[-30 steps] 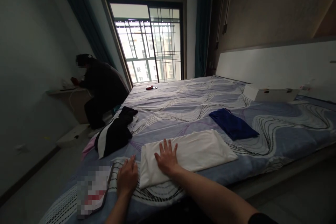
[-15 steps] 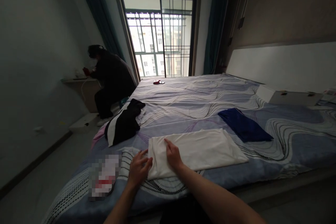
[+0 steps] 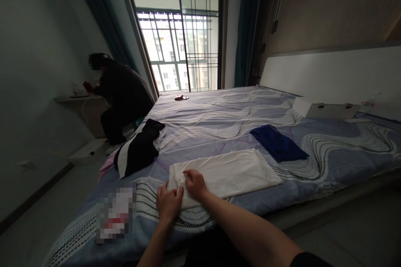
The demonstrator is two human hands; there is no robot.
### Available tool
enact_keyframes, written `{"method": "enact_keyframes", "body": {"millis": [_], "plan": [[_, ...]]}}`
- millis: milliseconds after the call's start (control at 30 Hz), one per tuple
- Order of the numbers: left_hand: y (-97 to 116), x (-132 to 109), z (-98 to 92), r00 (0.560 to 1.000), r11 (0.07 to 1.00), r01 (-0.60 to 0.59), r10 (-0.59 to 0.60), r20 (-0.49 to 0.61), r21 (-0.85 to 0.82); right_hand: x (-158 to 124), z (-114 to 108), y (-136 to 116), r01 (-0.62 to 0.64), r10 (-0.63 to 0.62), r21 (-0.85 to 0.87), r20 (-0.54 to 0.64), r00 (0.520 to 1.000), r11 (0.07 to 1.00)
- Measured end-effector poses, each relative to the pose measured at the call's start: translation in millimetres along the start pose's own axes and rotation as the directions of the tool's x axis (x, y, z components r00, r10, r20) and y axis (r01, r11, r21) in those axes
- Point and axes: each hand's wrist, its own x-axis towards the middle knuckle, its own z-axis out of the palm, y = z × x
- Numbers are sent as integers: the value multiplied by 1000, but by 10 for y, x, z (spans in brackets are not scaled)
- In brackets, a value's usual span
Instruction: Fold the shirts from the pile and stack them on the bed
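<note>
A folded white garment (image 3: 232, 174) lies lengthwise along the near edge of the bed, and its exact kind does not show. My left hand (image 3: 168, 201) is at its left end, fingers along the outer edge and thumb apart, over the cloth. Just right of it, my right hand (image 3: 196, 185) has its fingers curled in a pinch on the garment's top layer. Between the two hands the fabric is rumpled. A dark blue folded cloth (image 3: 278, 142) lies beyond the white one, to the right. At the left lies a black and white garment (image 3: 139, 148).
The bed (image 3: 213, 123) has a wavy-patterned sheet. A blurred-out item (image 3: 115, 215) lies near its left corner. A white box (image 3: 328, 109) sits by the headboard, and a small red item (image 3: 178, 97) at the far edge. Another person (image 3: 122, 87) sits at a small table.
My right hand has drawn back to the left, rumpling the cloth. My left hand has settled on the garment's edge, its fingers closer together. The view has shifted slightly right.
</note>
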Motion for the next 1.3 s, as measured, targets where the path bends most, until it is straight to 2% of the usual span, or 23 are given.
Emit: {"method": "enact_keyframes", "body": {"millis": [67,133,200,233,300,367,433,633,733,833,933,1000,1067,1200,1300], "plan": [[-187,-4,-46,996,992,-74,68,-55,-104,-120,-48,-80,131,-121,-85,120,985,988],[-339,-13,-107,989,968,37,-70,-127,-247,-288,-105,-152,241,-201,-144,244,949,960],[-415,-29,-154,953,909,181,-256,-163,-375,-468,-159,-205,288,-216,-190,326,920,939],[-425,-37,-164,939,888,206,-297,-171,-412,-549,-181,-224,294,-207,-213,351,913,932],[-408,-51,-157,943,882,171,-275,-186,-439,-673,-206,-252,276,-168,-263,369,914,924],[-377,-60,-128,946,884,140,-252,-202,-446,-737,-205,-273,222,-106,-313,347,932,923],[-358,-67,-100,935,878,153,-277,-220,-453,-753,-185,-292,169,-58,-345,310,949,923],[-349,-61,-113,924,875,201,-318,-210,-441,-668,-57,-313,156,-54,-387,262,963,909],[-343,-43,-125,916,885,227,-336,-220,-407,-577,0,-301,111,-20,-395,229,973,912],[-342,-21,-113,923,907,216,-311,-227,-362,-440,-33,-302,-5,35,-252,117,993,968],[-328,-5,-89,949,932,140,-223,-223,-335,-249,-203,-298,-130,136,101,-61,989,986],[-300,-1,-78,961,944,79,-158,-228,-321,-98,-395,-262,-155,246,413,-177,953,897],[-262,1,-77,967,953,38,-111,-231,-300,41,-651,-173,-123,361,634,-261,895,764],[-230,12,-88,973,965,23,-82,-217,-262,123,-1329,201,-39,557,821,-351,753,570],[-264,33,-78,977,975,-22,-26,-211,-222,-69,-1827,614,67,710,910,-363,603,409]]}}
